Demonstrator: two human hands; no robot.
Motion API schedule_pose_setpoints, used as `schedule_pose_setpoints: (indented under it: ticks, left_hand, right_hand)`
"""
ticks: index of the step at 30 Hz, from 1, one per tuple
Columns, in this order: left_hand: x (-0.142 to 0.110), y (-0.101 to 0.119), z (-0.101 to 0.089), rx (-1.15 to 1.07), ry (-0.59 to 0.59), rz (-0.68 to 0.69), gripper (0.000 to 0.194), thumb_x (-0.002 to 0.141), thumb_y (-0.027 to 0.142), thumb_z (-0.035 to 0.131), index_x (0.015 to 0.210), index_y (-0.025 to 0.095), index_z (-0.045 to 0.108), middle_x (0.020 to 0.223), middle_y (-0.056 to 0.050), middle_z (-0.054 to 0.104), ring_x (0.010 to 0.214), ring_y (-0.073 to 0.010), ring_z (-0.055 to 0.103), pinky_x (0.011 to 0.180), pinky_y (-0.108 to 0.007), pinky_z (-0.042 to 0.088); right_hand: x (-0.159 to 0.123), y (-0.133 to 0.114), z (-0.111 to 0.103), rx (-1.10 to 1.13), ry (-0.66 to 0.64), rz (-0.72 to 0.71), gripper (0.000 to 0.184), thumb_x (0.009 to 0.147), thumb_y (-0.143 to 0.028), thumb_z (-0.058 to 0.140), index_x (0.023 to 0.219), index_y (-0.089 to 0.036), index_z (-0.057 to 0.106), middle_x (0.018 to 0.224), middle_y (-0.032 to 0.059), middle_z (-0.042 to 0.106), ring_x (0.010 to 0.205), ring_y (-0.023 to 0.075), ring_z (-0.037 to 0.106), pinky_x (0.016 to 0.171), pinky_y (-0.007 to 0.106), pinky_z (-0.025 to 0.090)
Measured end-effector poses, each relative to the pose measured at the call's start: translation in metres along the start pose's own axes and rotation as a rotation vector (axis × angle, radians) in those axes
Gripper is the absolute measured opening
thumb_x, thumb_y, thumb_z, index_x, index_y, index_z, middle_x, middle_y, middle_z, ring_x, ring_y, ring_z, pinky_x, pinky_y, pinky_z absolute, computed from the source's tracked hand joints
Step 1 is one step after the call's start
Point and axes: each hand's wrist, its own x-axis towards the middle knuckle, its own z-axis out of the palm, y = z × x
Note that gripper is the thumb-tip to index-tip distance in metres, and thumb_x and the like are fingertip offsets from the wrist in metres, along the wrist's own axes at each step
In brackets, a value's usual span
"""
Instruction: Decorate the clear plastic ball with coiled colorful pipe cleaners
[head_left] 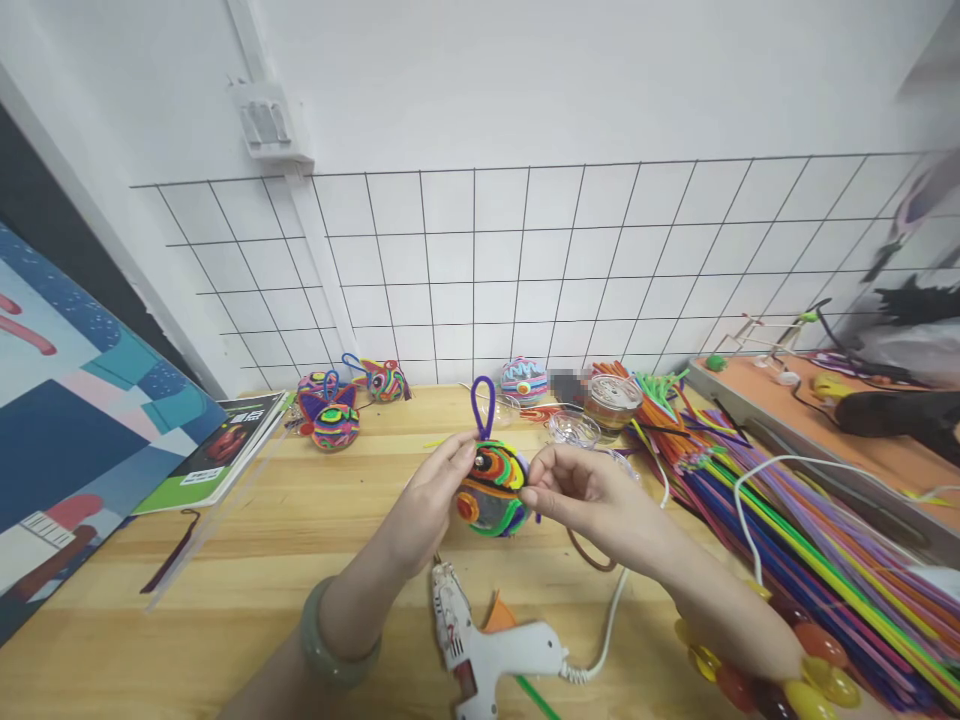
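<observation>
My left hand (431, 500) grips the left side of a round ornament (491, 513) covered in coiled, colourful pipe cleaners. The ornament has a purple loop (484, 405) on top, an orange round piece (468, 507) and a small shiny bead near my left fingertips. At its right side, my right hand (581, 495) pinches thumb and forefinger together where a dark strand crosses the ball. A brown pipe cleaner (589, 555) curves out below that hand; its upper end is hidden. On the table below lies a white glue gun (487, 650), its nozzle close to my left wrist.
Similar ornaments (335, 425) stand at the back left, and a striped one (524, 380) behind my hands. Bundled pipe cleaners (810, 560) cover the right side. A white cord (619, 610) runs from the glue gun. Books (217, 450) lie left; a wire grid (474, 250) backs the table.
</observation>
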Motion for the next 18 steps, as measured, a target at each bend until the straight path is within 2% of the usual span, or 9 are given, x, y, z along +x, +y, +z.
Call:
schedule_pose_setpoints:
  ticks: [5, 10, 14, 18]
  left_hand:
    - [-0.001, -0.001, -0.002, -0.018, -0.037, -0.006, 0.056, 0.076, 0.059, 0.062, 0.112, 0.017, 0.062, 0.113, -0.011, 0.067, 0.112, -0.0283, 0.057, 0.094, -0.039, 0.043]
    - [0.000, -0.004, -0.010, 0.238, -0.001, 0.018, 0.060, 0.067, 0.043, 0.078, 0.119, 0.018, 0.059, 0.110, -0.010, 0.067, 0.105, -0.0281, 0.059, 0.091, -0.037, 0.044]
    - [0.000, -0.005, -0.013, 0.340, -0.023, 0.027, 0.062, 0.068, 0.039, 0.078, 0.123, 0.019, 0.055, 0.111, -0.011, 0.067, 0.105, -0.0288, 0.059, 0.090, -0.039, 0.044]
    - [-0.001, -0.004, -0.012, 0.343, -0.029, 0.022, 0.061, 0.069, 0.038, 0.077, 0.122, 0.021, 0.055, 0.112, -0.010, 0.066, 0.105, -0.0283, 0.059, 0.091, -0.039, 0.044]
  right_hand:
    - [0.000, 0.000, 0.001, 0.008, -0.009, 0.004, 0.025, 0.071, -0.033, 0.076, 0.074, -0.019, 0.056, 0.063, -0.0043, 0.053, 0.059, 0.0103, 0.048, 0.056, 0.024, 0.042]
    - [0.001, 0.002, 0.002, -0.018, -0.003, -0.003, 0.026, 0.071, -0.035, 0.075, 0.074, -0.019, 0.055, 0.063, -0.0044, 0.051, 0.059, 0.0102, 0.047, 0.055, 0.023, 0.040]
    - [0.000, 0.000, 0.002, -0.018, -0.008, -0.007, 0.029, 0.071, -0.039, 0.076, 0.074, -0.019, 0.055, 0.063, -0.0042, 0.051, 0.059, 0.0107, 0.046, 0.055, 0.024, 0.039]
    - [0.000, -0.001, 0.002, -0.015, -0.005, 0.001, 0.029, 0.071, -0.040, 0.076, 0.074, -0.020, 0.055, 0.064, -0.0038, 0.051, 0.059, 0.0112, 0.047, 0.055, 0.024, 0.040]
